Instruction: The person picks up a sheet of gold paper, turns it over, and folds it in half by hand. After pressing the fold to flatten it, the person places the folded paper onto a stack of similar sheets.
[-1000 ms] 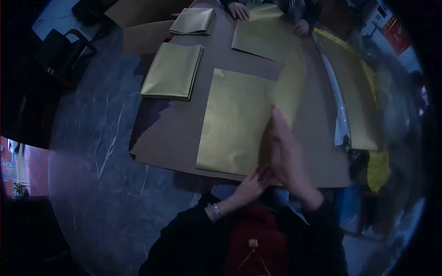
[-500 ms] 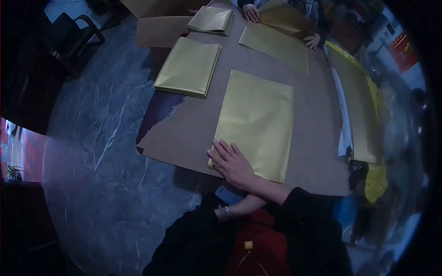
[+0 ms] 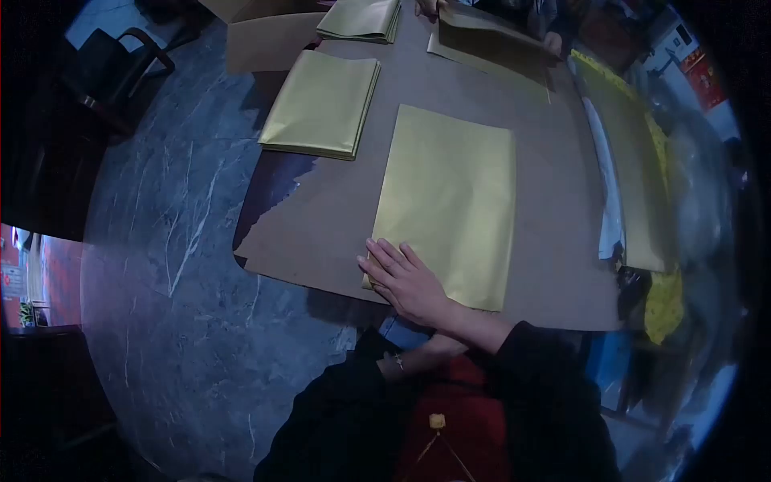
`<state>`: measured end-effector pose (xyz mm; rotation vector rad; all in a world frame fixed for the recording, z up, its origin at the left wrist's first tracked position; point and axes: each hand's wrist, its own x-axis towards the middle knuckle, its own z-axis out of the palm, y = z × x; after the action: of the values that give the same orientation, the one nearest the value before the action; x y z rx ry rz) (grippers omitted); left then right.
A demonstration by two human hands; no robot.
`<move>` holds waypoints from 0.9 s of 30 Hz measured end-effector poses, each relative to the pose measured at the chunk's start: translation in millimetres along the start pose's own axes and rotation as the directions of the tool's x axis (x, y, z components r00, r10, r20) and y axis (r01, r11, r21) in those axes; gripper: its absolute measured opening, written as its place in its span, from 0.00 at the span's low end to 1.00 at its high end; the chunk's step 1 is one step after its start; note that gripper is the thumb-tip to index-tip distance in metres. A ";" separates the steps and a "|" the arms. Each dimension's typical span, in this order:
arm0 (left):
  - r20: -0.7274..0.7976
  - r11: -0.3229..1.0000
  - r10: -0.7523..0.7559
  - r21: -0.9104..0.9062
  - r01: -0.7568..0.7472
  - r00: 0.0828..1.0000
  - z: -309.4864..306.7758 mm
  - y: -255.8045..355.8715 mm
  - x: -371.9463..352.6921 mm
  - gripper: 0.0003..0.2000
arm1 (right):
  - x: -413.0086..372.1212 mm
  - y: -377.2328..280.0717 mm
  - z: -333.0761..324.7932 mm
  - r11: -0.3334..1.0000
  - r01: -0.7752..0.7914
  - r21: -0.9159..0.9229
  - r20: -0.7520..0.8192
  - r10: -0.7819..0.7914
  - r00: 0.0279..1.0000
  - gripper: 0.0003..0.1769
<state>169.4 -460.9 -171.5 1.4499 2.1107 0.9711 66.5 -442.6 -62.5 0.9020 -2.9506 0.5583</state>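
Note:
A gold sheet, seemingly folded, lies flat on the table in front of me. My right hand rests on its near left corner, palm down, fingers stretched out and slightly apart. Below the right forearm is my left hand, by the table's near edge; its fingers are hidden, so I cannot see whether it holds anything. A bracelet circles the left wrist.
A stack of folded gold sheets lies at the left, with another stack behind it. Across the table, a co-worker's hands hold a gold sheet. Long gold material lies along the right side. A cardboard box stands back left.
The co-worker across the table has raised the edge of their sheet and brought it over. My right hand stays flat on the same corner, and the view has shifted slightly.

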 end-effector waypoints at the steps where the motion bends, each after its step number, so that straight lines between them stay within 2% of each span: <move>1: 0.018 0.935 -0.058 -0.350 0.061 0.998 -3.4 1.9 -1.3 0.27 | -0.1 -0.1 -0.3 1.000 0.013 -0.006 -0.004 -0.013 1.000 0.32; 3: 0.056 0.746 -0.109 -0.655 0.120 0.992 2.1 0.3 -4.4 0.27 | -0.9 1.1 3.9 0.999 0.008 -0.034 -0.002 -0.008 1.000 0.32; 4: -0.217 0.997 0.023 0.082 -0.005 0.976 12.2 -4.7 -7.4 0.27 | 0.2 0.3 3.5 0.998 0.005 -0.064 -0.001 -0.005 1.000 0.33; 5: -0.299 0.628 0.306 0.777 0.044 0.904 22.6 -8.8 -9.4 0.27 | -0.1 -1.1 0.8 0.999 -0.013 -0.042 0.011 0.013 1.000 0.34; 6: -0.300 0.630 0.302 0.775 0.046 0.905 24.7 -8.6 -7.6 0.27 | 0.5 -1.1 -0.5 0.999 -0.012 -0.038 0.014 0.013 1.000 0.34; 8: -0.379 0.787 0.242 0.615 0.047 0.893 29.5 -8.2 -2.7 0.25 | 1.3 -0.7 -1.7 1.000 -0.028 0.015 0.008 0.028 1.000 0.34; 9: -0.383 0.793 0.229 0.607 0.057 0.895 10.4 0.7 -0.5 0.25 | 0.3 -0.8 -2.2 0.999 -0.040 0.008 0.021 0.039 0.999 0.35; 10: -0.119 0.976 -0.081 0.192 0.103 0.990 -26.5 16.4 2.7 0.25 | -0.2 -1.4 -1.6 0.999 -0.044 0.008 0.004 0.044 0.999 0.36; 11: 0.259 0.930 -0.230 -0.224 0.290 0.938 -45.9 25.3 3.0 0.25 | 0.3 -1.7 -1.1 0.999 -0.045 0.007 -0.014 0.045 0.999 0.37; 12: 0.254 0.924 -0.245 -0.232 0.304 0.936 -22.7 22.2 3.3 0.25 | 0.8 -2.2 -2.0 0.999 -0.041 -0.011 -0.011 0.041 0.999 0.39; 13: 0.055 0.914 -0.202 0.369 0.168 0.978 16.6 14.5 6.5 0.25 | 1.3 -1.7 -0.9 0.999 -0.047 -0.008 0.003 0.047 0.999 0.40; 14: -0.068 0.525 -0.050 0.847 0.084 0.996 38.7 9.8 6.5 0.25 | 1.6 -1.4 0.3 0.999 -0.054 -0.005 0.015 0.054 0.998 0.40; 15: -0.071 0.526 -0.065 0.845 0.094 0.995 34.4 12.9 4.3 0.25 | 0.9 -1.4 1.0 0.999 -0.052 -0.011 0.004 0.052 0.999 0.40; 17: -0.170 0.482 0.043 0.866 0.128 0.985 18.6 19.9 2.7 0.25 | 0.3 -1.0 1.7 0.999 -0.044 -0.015 -0.004 0.044 0.999 0.40; 18: -0.171 0.480 0.039 0.867 0.132 0.985 24.1 16.5 3.2 0.25 | 0.4 -1.3 1.1 0.999 -0.040 -0.010 -0.018 0.040 0.999 0.39; 19: -0.118 0.729 0.014 0.681 0.071 0.993 29.6 12.5 4.9 0.24 | 0.7 -1.7 1.5 0.999 -0.050 -0.006 -0.015 0.050 0.999 0.39; 20: -0.062 0.907 0.008 0.422 0.019 0.998 35.7 10.3 5.7 0.24 | 0.6 -1.9 1.6 0.998 -0.060 -0.004 -0.012 0.060 0.998 0.39; 21: -0.064 0.906 0.007 0.423 0.020 0.998 35.7 12.3 4.8 0.24 | 0.7 -1.9 2.2 0.998 -0.059 -0.014 -0.020 0.058 0.998 0.39; 22: -0.036 0.596 -0.023 0.802 0.043 0.999 35.5 14.5 3.9 0.26 | 1.3 -2.0 1.4 0.998 -0.060 -0.017 -0.018 0.060 0.998 0.39; 24: -0.027 0.143 -0.066 0.989 0.036 0.997 33.9 14.7 4.2 0.28 | 2.0 -3.6 -1.3 0.997 -0.073 -0.011 -0.011 0.073 0.997 0.39; 25: -0.061 0.436 0.006 0.898 0.053 0.998 33.4 12.3 5.9 0.26 | 2.7 -4.1 -2.2 0.997 -0.073 -0.011 -0.011 0.073 0.997 0.39; 26: -0.114 0.689 0.063 0.723 0.039 0.991 33.4 10.5 7.1 0.24 | 3.2 -4.4 -2.9 0.997 -0.068 -0.022 -0.012 0.067 0.998 0.38; 27: -0.112 0.690 0.063 0.722 0.038 0.992 27.1 11.8 6.2 0.24 | 2.8 -4.8 -3.0 0.997 -0.064 -0.033 -0.014 0.063 0.998 0.38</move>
<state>192.6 -444.0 -180.9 1.7695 2.7606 0.1848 66.4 -446.9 -57.8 0.8013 -2.9772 0.5126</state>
